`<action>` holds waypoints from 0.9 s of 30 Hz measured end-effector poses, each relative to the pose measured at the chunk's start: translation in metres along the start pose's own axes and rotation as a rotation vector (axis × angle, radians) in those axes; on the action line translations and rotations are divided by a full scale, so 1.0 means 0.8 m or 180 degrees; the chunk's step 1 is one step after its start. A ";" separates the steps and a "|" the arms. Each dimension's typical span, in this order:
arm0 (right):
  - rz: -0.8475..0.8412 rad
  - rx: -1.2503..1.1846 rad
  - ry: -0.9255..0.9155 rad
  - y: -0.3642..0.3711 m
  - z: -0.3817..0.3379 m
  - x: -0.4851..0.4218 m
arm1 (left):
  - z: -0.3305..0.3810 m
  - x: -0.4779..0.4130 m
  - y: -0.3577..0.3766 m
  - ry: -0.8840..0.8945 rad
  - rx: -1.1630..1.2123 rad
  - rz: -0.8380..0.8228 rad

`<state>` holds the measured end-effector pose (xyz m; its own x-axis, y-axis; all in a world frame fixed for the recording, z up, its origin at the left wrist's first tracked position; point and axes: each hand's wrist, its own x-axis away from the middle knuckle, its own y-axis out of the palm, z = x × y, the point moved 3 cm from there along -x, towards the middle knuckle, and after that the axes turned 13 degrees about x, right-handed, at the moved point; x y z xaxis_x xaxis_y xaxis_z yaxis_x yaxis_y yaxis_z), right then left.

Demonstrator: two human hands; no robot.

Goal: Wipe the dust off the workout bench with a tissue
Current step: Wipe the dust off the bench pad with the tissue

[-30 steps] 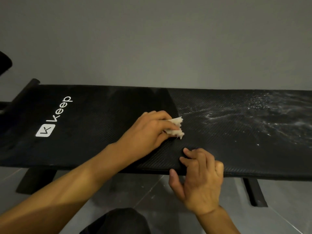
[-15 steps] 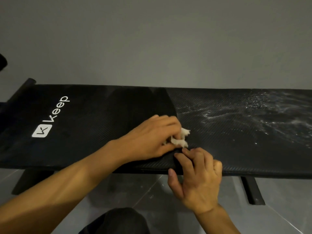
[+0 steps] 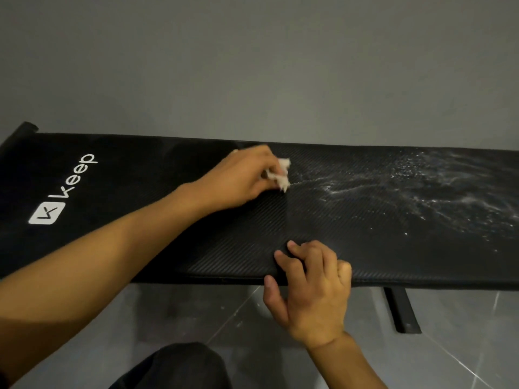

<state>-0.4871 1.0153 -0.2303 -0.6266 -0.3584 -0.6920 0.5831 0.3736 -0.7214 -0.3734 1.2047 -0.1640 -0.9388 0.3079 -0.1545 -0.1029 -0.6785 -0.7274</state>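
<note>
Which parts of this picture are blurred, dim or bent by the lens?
Head view: the left hand and tissue are smeared by motion, the right hand is sharp; the bench sinks into shadow at its logo end; dust glints on the right; bench edges bow slightly.

Single head-worn wide-angle view. Looks forward and down from the near long side of the workout bench [image 3: 365, 248]. Near range: the bench crosses the whole frame, left end in view, right end cut off. Grey wall [image 3: 252, 66] fills the upper third. Tiled floor [image 3: 463, 346] and a knee [image 3: 174, 366] lie along the bottom edge.
</note>
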 end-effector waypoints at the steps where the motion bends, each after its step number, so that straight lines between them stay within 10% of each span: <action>1: -0.0002 -0.0007 -0.0003 -0.001 0.000 0.000 | -0.008 -0.019 -0.007 -0.0169 -0.0130 0.0233; 4: -0.0026 -0.0031 -0.0013 -0.002 0.000 0.000 | -0.025 -0.056 -0.016 -0.0537 -0.0331 0.0468; 9: 0.0021 -0.0046 0.0010 -0.001 0.000 0.000 | -0.008 -0.022 -0.007 0.0077 0.0215 -0.0570; 14: -0.0036 -0.0046 0.0028 0.000 -0.002 0.001 | -0.034 -0.052 -0.025 -0.0557 -0.0107 0.0396; 19: -0.0025 -0.0046 0.0011 0.000 0.000 -0.001 | 0.011 -0.020 0.016 0.0157 0.0344 -0.0614; 24: -0.0045 -0.0018 0.0022 -0.001 -0.001 0.000 | 0.001 -0.036 0.010 -0.0214 0.0268 0.0403; 27: -0.0056 -0.0009 0.0015 -0.001 0.000 -0.001 | 0.007 -0.028 0.016 -0.0028 0.0306 0.0063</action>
<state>-0.4870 1.0149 -0.2295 -0.6392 -0.3609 -0.6790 0.5705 0.3696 -0.7335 -0.3558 1.1858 -0.1659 -0.9438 0.2883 -0.1619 -0.1151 -0.7454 -0.6565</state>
